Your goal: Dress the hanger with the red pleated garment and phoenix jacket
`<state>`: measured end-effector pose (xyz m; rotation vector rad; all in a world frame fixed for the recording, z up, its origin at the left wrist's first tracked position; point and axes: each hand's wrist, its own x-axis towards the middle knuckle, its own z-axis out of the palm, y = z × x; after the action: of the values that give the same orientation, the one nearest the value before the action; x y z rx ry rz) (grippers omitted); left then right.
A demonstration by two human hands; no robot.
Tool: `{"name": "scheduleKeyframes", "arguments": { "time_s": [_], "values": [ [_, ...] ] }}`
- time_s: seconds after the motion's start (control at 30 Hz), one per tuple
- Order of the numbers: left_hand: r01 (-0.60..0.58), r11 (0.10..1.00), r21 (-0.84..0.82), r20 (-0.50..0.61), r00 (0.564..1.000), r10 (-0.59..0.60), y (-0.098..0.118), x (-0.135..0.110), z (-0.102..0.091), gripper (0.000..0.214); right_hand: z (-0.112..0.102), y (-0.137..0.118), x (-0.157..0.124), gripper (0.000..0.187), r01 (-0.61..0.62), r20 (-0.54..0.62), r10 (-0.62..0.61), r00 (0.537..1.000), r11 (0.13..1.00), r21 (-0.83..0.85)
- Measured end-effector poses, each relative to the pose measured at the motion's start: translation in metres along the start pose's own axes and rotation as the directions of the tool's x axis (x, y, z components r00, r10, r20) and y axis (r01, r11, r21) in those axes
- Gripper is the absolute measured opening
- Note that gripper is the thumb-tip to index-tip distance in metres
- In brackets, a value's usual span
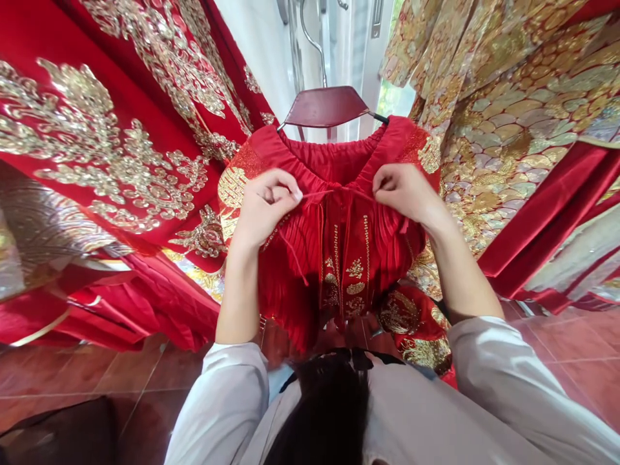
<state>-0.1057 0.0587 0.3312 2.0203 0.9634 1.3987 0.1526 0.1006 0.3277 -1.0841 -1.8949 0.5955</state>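
A red pleated dress [300, 242] with gold embroidery hangs on a dark red hanger [329, 106] in front of me. At its gathered neckline, a thin red drawstring [317, 194] crosses the middle of the front. My left hand [271, 197] pinches one end of the string between thumb and finger, with a loose tail dangling below. On the other side, my right hand [404, 190] is closed on the opposite end, its fingers curled at the neckline. Between the hands the string runs nearly straight, meeting near the centre of the collar.
To the left hangs a red gown [140, 135] with heavy gold beadwork. A gold scale-patterned garment [513, 129] hangs at the right, beside red velvet fabric [542, 226]. Behind the hanger's metal hook [317, 48] stands a window frame. Below is a red tiled floor [159, 374] with a dark bag-like object [62, 433].
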Motion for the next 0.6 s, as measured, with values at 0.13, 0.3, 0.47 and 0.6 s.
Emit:
{"name": "scheduleKeyframes", "arguments": {
  "time_s": [0.13, 0.3, 0.47, 0.6],
  "values": [
    [0.077, 0.905, 0.418, -0.021, 0.997, -0.075, 0.001, -0.008, 0.003, 0.014, 0.004, -0.004, 0.008, 0.008, -0.02, 0.325, 0.019, 0.946, 1.0, -0.002],
    [0.107, 0.78, 0.616, -0.439, 0.869, 0.227, -0.007, -0.001, 0.022, 0.004, 0.008, -0.008, 0.019, 0.018, 0.019, 0.499, -0.143, 0.855, 0.969, 0.245],
    [-0.065, 0.955, 0.288, -0.44, 0.877, 0.193, -0.014, 0.017, 0.042, 0.01, 0.034, -0.004, 0.022, 0.033, 0.02, 0.198, -0.14, 0.97, 0.861, 0.508],
    [-0.033, 0.983, 0.178, -0.281, 0.956, 0.083, -0.011, 0.022, 0.063, 0.015, 0.056, -0.003, 0.016, 0.034, 0.213, -0.107, -0.184, 0.977, 0.883, 0.419]
  ]
}}
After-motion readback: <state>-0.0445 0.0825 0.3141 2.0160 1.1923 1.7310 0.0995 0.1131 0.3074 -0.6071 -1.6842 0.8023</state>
